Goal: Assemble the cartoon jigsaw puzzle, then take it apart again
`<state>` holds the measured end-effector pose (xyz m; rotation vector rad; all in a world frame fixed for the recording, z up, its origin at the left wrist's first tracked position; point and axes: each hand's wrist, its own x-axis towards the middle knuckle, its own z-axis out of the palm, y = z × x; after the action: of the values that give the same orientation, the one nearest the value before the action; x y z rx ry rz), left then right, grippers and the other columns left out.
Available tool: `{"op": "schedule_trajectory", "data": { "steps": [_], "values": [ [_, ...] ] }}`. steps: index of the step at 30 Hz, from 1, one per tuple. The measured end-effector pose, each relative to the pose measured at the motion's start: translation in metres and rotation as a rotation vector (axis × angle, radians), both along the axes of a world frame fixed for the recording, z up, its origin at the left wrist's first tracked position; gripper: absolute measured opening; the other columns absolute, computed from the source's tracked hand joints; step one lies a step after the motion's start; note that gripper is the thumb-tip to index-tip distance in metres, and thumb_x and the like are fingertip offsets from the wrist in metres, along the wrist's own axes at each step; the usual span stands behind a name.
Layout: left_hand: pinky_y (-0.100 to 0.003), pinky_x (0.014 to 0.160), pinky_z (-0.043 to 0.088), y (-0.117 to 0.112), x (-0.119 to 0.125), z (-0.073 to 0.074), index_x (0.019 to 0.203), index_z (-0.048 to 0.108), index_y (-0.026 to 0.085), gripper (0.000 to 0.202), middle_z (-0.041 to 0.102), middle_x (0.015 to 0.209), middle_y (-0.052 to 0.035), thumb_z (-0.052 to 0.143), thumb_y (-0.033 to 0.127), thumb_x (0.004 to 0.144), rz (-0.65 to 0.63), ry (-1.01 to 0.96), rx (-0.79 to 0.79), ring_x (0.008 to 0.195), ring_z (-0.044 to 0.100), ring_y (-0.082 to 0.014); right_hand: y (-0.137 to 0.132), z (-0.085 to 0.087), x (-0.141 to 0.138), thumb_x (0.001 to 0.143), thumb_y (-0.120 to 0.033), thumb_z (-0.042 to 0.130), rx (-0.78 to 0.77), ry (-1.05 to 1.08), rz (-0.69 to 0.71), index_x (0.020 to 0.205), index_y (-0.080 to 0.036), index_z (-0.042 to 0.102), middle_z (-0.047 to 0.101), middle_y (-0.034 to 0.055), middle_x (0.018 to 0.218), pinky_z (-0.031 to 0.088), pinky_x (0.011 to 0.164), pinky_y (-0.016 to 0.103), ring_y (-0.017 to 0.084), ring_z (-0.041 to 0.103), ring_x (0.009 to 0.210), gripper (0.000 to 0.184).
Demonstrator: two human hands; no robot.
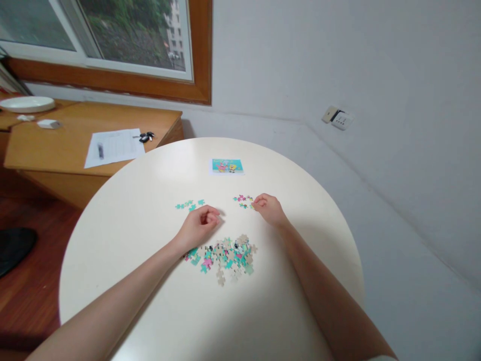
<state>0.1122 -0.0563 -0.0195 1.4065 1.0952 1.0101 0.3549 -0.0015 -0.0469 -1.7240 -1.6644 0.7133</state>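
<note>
Loose jigsaw puzzle pieces [229, 258] in teal, pink and grey lie heaped on the white round table [158, 286]. Just beyond this heap, my left hand [199, 225] is held with its fingers curled in; nothing shows in them. Past its knuckles is a small group of teal pieces [186, 204]. My right hand [266, 206] pinches a small puzzle piece [252, 206], yellowish at its edge and mostly covered by the fingertips. Pink and multicoloured pieces [241, 198] lie to the left of those fingertips.
A picture card [227, 166] with two cartoon figures lies toward the table's far side. At the left, a wooden desk [71, 135] carries a printed sheet [112, 148], keys [146, 137] and a white round lid-like thing [28, 104]. A wall with sockets [341, 120] stands behind.
</note>
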Motion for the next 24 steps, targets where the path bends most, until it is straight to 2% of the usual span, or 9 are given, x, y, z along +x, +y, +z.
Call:
{"op": "schedule_trajectory", "data": {
  "steps": [10,17,21,24],
  "values": [
    [-0.021,0.053,0.036,-0.001,0.001,-0.002,0.076,0.059,0.014,0.017,0.058,0.06,0.0017,0.064,0.024,0.063,0.011,-0.004,-0.008,0.054,0.05,-0.0084,0.0,-0.002,0.001,0.067,-0.035,0.061,-0.017,-0.038,-0.044,0.068,-0.022,0.059,0.063,-0.0031,0.06,0.038,0.056,0.023,0.012,0.055,0.057,0.013],
    [-0.022,0.053,0.036,-0.001,0.001,-0.002,0.076,0.059,0.013,0.018,0.056,0.06,0.0014,0.062,0.029,0.068,-0.027,0.091,0.046,0.053,0.048,-0.0088,-0.001,-0.009,-0.002,0.068,-0.042,0.06,0.058,0.093,-0.073,0.068,-0.021,0.056,0.058,-0.0044,0.051,0.035,0.05,0.022,0.011,0.05,0.049,0.022],
    [-0.024,0.057,0.038,-0.01,0.001,0.005,0.083,0.059,0.013,0.022,0.059,0.07,-0.0026,0.056,0.034,0.077,-0.155,0.249,0.159,0.06,0.05,-0.0116,-0.003,-0.011,-0.005,0.067,-0.048,0.06,0.154,0.193,-0.097,0.067,-0.021,0.055,0.055,-0.0046,0.047,0.031,0.045,0.022,0.011,0.046,0.044,0.028],
    [-0.031,0.074,0.04,-0.021,0.003,0.01,0.099,0.06,0.017,0.031,0.062,0.093,-0.0071,0.06,0.039,0.077,-0.326,0.463,0.358,0.082,0.055,-0.0176,-0.004,-0.011,-0.007,0.067,-0.049,0.061,0.191,0.233,-0.094,0.066,-0.021,0.054,0.051,-0.0055,0.044,0.029,0.043,0.022,0.01,0.042,0.042,0.029]
  ]
}}
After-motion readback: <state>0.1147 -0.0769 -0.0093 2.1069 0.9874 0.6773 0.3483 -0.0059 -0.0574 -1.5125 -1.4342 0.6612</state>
